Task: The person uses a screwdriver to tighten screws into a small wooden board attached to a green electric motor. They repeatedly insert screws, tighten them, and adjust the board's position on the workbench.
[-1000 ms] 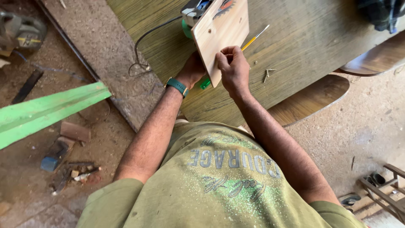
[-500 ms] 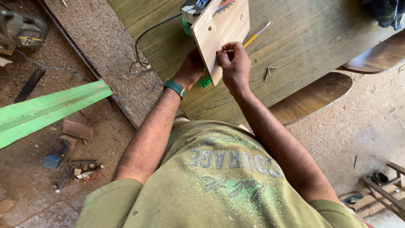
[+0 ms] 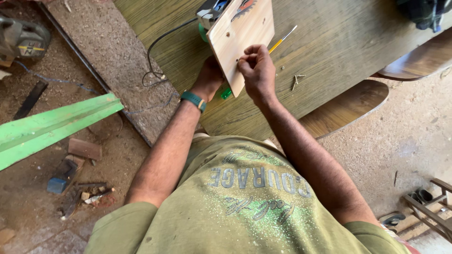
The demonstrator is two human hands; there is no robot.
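At the far left of the frame, a green metal channel [image 3: 52,124] is lying on the dusty floor with wood scraps [image 3: 84,149] just below it, unchanged from the earlier views. Moving toward centre, the left hand [image 3: 209,80], with a teal wristband [image 3: 193,99] on the wrist, is gripping the lower left edge of the pale wooden board [image 3: 241,40] from behind, its fingers hidden by the board; this hold is reading the same as half a second ago. The board is standing tilted on the wood-grain table [image 3: 358,42], in the upper centre of the frame, with a power tool [image 3: 213,10] touching its top edge. The right hand [image 3: 258,70] is closing in a pinch against the board face; whether it is pinching a small fastener cannot be told. Compared with one second ago, this hand is sitting marginally higher on the board, suggesting fine positioning work is continuing. Farther right, a yellow-handled brush [image 3: 281,40] and loose screws [image 3: 296,80] are lying on the table, undisturbed.
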